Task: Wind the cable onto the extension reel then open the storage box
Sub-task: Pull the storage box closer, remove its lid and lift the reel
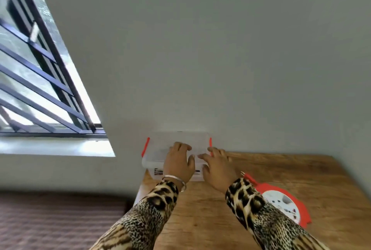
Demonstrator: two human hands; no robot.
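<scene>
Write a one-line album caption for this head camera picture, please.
Both hands, left and right, rest on the clear storage box while the extension reel lies on the wooden table.

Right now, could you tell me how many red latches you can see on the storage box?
2: left latch on the storage box's left end, right latch on its right end beside the right hand. Others may be hidden.
</scene>
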